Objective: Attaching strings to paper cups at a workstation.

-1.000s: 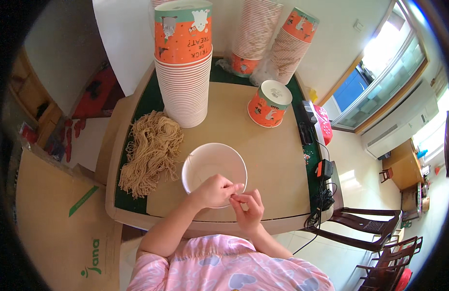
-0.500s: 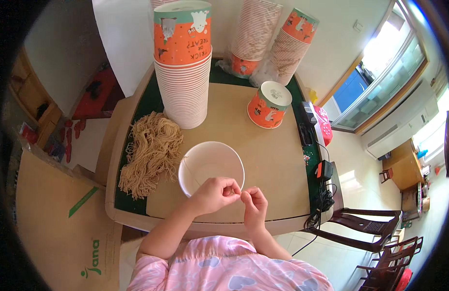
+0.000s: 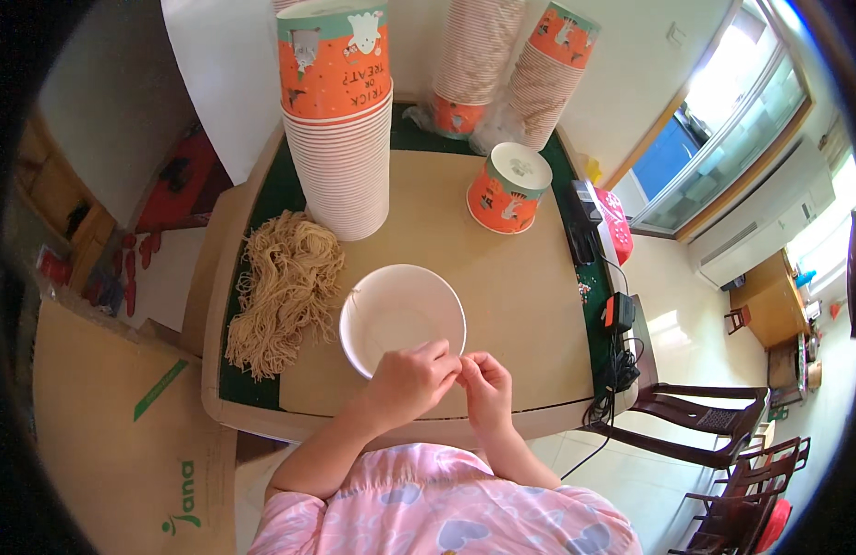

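Note:
A white paper bucket point(image 3: 377, 314) stands mouth up on the table in front of me, a thin bit of twine point(image 3: 356, 294) showing at its left rim. Both hands meet at the near right rim. My left hand point(image 3: 412, 381) lies over the near edge, thumb and fingers pinched together. Touching it from the right is my right hand point(image 3: 488, 388), also pinched. A fine strand of twine seems to be between the fingertips, mostly hidden by them. Left of the bucket lies a loose bundle of tan twine cords point(image 3: 285, 291).
A tall stack of nested buckets point(image 3: 345, 176) stands behind the bundle. One orange and green bucket point(image 3: 508, 194) sits upside down at the back right, before bagged stacks point(image 3: 550, 83). Black cables and an adapter point(image 3: 619, 314) line the right edge; a dark wooden chair point(image 3: 706, 416) stands beyond.
My left hand has turned so its back covers more of the near rim, and its fingers have closed in. The right hand stays pinched at nearly the same place. The view has shifted slightly.

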Action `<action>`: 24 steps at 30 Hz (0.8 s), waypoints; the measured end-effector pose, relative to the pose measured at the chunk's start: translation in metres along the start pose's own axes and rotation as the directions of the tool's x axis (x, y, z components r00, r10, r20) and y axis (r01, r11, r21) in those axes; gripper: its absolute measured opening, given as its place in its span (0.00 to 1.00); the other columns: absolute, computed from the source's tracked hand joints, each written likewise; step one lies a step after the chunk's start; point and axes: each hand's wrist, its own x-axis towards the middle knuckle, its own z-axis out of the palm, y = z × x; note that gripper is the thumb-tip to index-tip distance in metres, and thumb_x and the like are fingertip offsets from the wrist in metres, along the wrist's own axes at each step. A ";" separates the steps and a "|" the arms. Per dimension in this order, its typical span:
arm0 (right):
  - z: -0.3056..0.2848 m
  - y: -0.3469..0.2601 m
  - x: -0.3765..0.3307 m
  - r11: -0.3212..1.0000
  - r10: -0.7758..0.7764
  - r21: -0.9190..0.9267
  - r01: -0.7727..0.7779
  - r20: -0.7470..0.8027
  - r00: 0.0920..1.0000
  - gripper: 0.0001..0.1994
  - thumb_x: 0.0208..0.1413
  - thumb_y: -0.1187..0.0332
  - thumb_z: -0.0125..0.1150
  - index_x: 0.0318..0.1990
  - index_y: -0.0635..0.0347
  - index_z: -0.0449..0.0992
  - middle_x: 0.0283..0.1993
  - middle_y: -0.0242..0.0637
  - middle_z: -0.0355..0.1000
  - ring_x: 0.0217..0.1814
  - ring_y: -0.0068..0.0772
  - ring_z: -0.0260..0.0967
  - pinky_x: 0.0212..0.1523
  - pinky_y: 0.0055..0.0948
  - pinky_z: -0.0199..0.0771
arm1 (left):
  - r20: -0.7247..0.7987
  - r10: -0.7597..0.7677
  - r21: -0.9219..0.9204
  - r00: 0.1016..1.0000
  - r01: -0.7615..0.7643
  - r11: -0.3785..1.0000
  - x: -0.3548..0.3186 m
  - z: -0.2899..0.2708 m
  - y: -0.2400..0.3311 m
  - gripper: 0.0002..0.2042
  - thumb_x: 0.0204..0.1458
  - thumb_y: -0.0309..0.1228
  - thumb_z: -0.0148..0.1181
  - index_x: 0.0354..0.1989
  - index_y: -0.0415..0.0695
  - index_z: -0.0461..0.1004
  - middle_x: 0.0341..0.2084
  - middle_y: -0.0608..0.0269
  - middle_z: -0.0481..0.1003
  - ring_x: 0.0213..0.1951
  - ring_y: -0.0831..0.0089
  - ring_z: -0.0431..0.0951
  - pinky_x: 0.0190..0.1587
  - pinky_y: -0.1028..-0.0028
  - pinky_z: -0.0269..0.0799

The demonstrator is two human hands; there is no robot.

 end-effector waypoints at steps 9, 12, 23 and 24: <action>-0.006 -0.010 -0.004 0.973 -0.085 -0.205 0.106 0.107 0.991 0.07 0.57 0.80 0.57 0.41 0.65 0.78 0.36 0.27 0.67 0.34 0.17 0.61 0.37 0.16 0.62 | -0.001 -0.150 -0.073 0.989 0.149 0.986 -0.001 0.004 -0.001 0.03 0.45 0.25 0.62 0.28 0.44 0.75 0.25 0.63 0.73 0.26 0.64 0.76 0.27 0.67 0.72; -0.006 -0.007 0.000 0.908 -0.226 -0.333 0.253 0.119 0.967 0.07 0.56 0.81 0.58 0.40 0.65 0.79 0.35 0.29 0.66 0.35 0.17 0.62 0.37 0.16 0.62 | -0.003 -0.157 -0.097 0.988 0.156 0.983 0.000 0.003 0.000 0.03 0.46 0.25 0.62 0.28 0.44 0.75 0.25 0.63 0.73 0.26 0.64 0.77 0.27 0.67 0.72; -0.001 -0.009 0.005 0.905 -0.172 -0.375 0.201 0.110 0.979 0.03 0.58 0.77 0.57 0.38 0.66 0.75 0.35 0.28 0.66 0.33 0.17 0.62 0.36 0.17 0.62 | -0.101 -0.230 -0.065 0.968 0.225 0.972 0.000 0.004 0.001 0.05 0.45 0.25 0.64 0.29 0.46 0.73 0.27 0.64 0.72 0.28 0.65 0.77 0.29 0.67 0.73; 0.000 -0.010 0.006 0.951 -0.112 -0.277 0.139 0.111 0.988 0.03 0.59 0.76 0.57 0.39 0.66 0.75 0.34 0.28 0.67 0.33 0.17 0.62 0.35 0.17 0.62 | -0.110 -0.248 -0.088 0.963 0.239 0.967 0.000 0.004 0.001 0.05 0.45 0.25 0.63 0.29 0.46 0.73 0.27 0.64 0.72 0.28 0.65 0.77 0.29 0.67 0.73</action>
